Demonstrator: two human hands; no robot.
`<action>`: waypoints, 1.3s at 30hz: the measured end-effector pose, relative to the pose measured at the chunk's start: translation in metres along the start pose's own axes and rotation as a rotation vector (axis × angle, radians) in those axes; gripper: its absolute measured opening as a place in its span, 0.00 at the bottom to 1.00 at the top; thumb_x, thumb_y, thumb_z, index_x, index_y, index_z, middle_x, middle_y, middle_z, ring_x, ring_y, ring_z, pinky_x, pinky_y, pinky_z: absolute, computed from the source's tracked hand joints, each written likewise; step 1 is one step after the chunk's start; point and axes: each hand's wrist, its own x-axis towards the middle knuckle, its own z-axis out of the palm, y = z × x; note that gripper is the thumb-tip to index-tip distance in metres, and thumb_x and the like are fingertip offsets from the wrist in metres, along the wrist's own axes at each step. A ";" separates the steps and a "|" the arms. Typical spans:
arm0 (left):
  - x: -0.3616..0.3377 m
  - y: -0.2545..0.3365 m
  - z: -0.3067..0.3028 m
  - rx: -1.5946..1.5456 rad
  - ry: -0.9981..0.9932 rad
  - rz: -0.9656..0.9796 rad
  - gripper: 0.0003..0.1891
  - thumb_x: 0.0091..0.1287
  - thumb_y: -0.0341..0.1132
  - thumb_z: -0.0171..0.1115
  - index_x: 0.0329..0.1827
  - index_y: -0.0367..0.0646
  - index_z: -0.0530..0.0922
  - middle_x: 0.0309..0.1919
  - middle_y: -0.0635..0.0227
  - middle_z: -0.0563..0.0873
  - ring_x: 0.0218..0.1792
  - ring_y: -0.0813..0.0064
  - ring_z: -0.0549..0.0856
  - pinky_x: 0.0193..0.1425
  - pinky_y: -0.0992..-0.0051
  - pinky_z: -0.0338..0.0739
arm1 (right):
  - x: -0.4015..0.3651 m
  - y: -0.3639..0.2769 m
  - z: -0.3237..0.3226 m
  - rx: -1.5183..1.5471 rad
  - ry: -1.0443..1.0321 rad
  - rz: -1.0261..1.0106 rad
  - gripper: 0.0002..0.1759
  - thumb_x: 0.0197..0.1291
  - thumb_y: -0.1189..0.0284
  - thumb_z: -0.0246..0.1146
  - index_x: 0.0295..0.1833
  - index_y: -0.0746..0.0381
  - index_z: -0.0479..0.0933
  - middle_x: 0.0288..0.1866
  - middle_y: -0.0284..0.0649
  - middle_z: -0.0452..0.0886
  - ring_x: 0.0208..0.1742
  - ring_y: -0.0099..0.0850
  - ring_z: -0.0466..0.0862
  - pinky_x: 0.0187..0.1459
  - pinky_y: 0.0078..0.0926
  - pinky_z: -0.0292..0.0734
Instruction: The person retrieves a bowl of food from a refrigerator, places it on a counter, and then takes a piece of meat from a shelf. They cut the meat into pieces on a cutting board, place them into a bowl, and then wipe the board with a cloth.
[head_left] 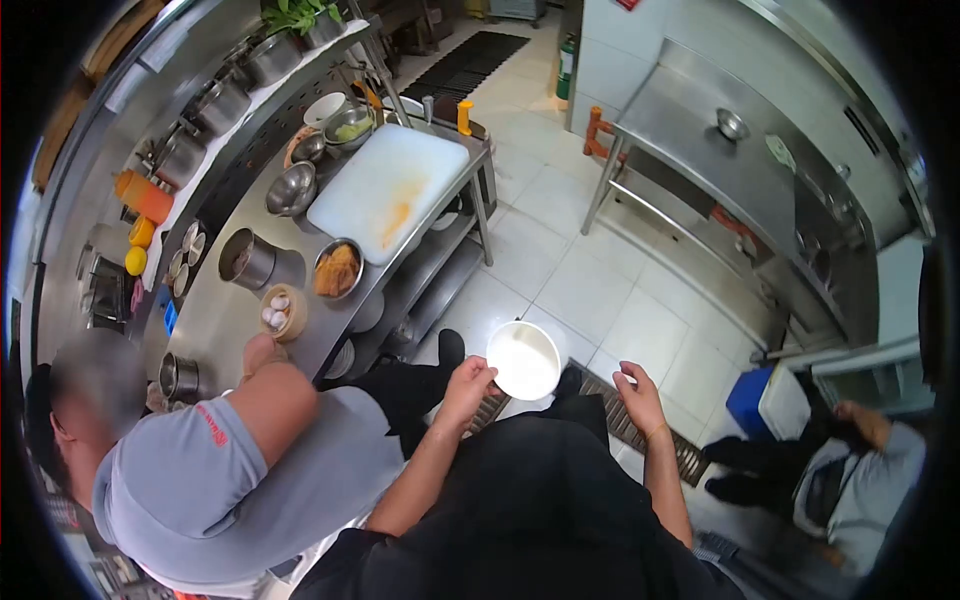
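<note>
My left hand [466, 393] grips the left rim of a round white bowl [524, 362], its thumb at the edge. The bowl is held in front of me above the tiled floor, and nothing shows inside it. To the right of the bowl, and apart from it, my right hand [638, 393] is in the air with loosely bent fingers and nothing in it.
A co-worker in a grey shirt [185, 480] stands at the steel counter [225, 325] on my left. On it are a cutting board [390, 185], a bowl of fried food [338, 268] and a bamboo steamer [290, 325]. Another person [865, 485] is at far right, near a blue cooler [750, 400].
</note>
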 end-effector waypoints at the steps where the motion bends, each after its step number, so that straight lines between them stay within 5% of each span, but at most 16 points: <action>1: 0.020 0.003 0.009 0.015 0.069 0.015 0.03 0.74 0.32 0.62 0.45 0.43 0.77 0.39 0.71 0.83 0.40 0.78 0.83 0.46 0.71 0.84 | 0.025 0.000 -0.013 -0.020 0.012 -0.048 0.26 0.73 0.58 0.66 0.67 0.64 0.77 0.57 0.42 0.83 0.48 0.29 0.85 0.48 0.31 0.84; 6: 0.093 0.066 0.020 0.089 0.393 0.207 0.03 0.72 0.30 0.63 0.40 0.44 0.77 0.36 0.73 0.82 0.37 0.78 0.83 0.38 0.73 0.83 | 0.131 -0.067 -0.081 0.162 -0.065 0.070 0.22 0.74 0.63 0.64 0.67 0.62 0.77 0.48 0.39 0.81 0.33 0.26 0.84 0.34 0.25 0.83; 12: 0.144 0.192 -0.045 0.021 0.923 0.398 0.07 0.75 0.36 0.60 0.41 0.42 0.79 0.33 0.73 0.83 0.31 0.80 0.81 0.32 0.77 0.76 | 0.245 -0.152 -0.100 0.066 -0.090 -0.107 0.20 0.74 0.64 0.63 0.66 0.61 0.78 0.43 0.36 0.79 0.32 0.23 0.79 0.34 0.24 0.80; 15: 0.190 0.210 -0.157 -0.043 0.999 0.516 0.08 0.74 0.37 0.60 0.41 0.42 0.78 0.31 0.69 0.82 0.25 0.77 0.79 0.28 0.75 0.77 | 0.294 -0.178 -0.075 0.056 -0.156 -0.132 0.19 0.75 0.64 0.63 0.65 0.61 0.79 0.45 0.36 0.79 0.33 0.23 0.79 0.35 0.24 0.80; 18: 0.210 0.262 -0.185 -0.121 1.199 0.563 0.08 0.71 0.36 0.63 0.40 0.41 0.77 0.33 0.66 0.83 0.28 0.73 0.83 0.28 0.73 0.80 | 0.329 -0.227 -0.029 -0.006 -0.227 -0.274 0.17 0.74 0.67 0.64 0.62 0.62 0.80 0.38 0.30 0.77 0.32 0.18 0.74 0.33 0.21 0.74; 21: 0.251 0.280 -0.245 -0.001 1.289 0.473 0.08 0.71 0.36 0.64 0.40 0.40 0.78 0.33 0.65 0.84 0.30 0.72 0.85 0.27 0.73 0.81 | 0.365 -0.283 0.029 -0.114 -0.234 -0.533 0.12 0.72 0.70 0.67 0.57 0.62 0.83 0.27 0.25 0.70 0.30 0.15 0.68 0.28 0.21 0.64; 25: 0.292 0.283 -0.289 -0.020 1.295 0.338 0.10 0.69 0.36 0.66 0.40 0.37 0.79 0.31 0.64 0.84 0.27 0.72 0.86 0.27 0.71 0.84 | 0.395 -0.387 0.091 -0.292 -0.273 -0.651 0.10 0.72 0.70 0.66 0.53 0.63 0.84 0.21 0.32 0.71 0.23 0.20 0.69 0.28 0.23 0.67; 31: 0.291 0.286 -0.285 0.018 1.354 0.233 0.15 0.73 0.40 0.68 0.40 0.32 0.83 0.30 0.63 0.87 0.23 0.76 0.86 0.28 0.75 0.83 | 0.465 -0.481 0.167 -0.504 -0.269 -0.912 0.14 0.70 0.70 0.65 0.57 0.64 0.82 0.39 0.47 0.85 0.33 0.40 0.85 0.38 0.37 0.81; 34: 0.242 0.288 -0.262 0.185 1.467 0.194 0.14 0.72 0.38 0.68 0.46 0.33 0.85 0.33 0.61 0.89 0.27 0.72 0.88 0.34 0.72 0.84 | 0.506 -0.507 0.204 -0.787 -0.178 -1.310 0.18 0.72 0.65 0.64 0.60 0.64 0.82 0.49 0.49 0.86 0.44 0.47 0.87 0.50 0.43 0.82; 35: 0.223 0.260 -0.276 0.617 1.537 0.275 0.12 0.71 0.36 0.67 0.51 0.37 0.86 0.40 0.58 0.92 0.34 0.66 0.90 0.43 0.67 0.84 | 0.523 -0.505 0.216 -0.900 -0.260 -1.239 0.19 0.72 0.63 0.63 0.61 0.64 0.81 0.50 0.49 0.86 0.47 0.48 0.86 0.53 0.44 0.81; 39: 0.156 0.263 -0.231 0.551 1.532 -0.041 0.15 0.67 0.33 0.67 0.56 0.43 0.87 0.51 0.54 0.90 0.47 0.58 0.90 0.54 0.61 0.82 | 0.553 -0.508 0.271 -1.497 -0.655 -0.879 0.21 0.71 0.62 0.61 0.63 0.62 0.83 0.55 0.48 0.88 0.56 0.49 0.87 0.58 0.44 0.81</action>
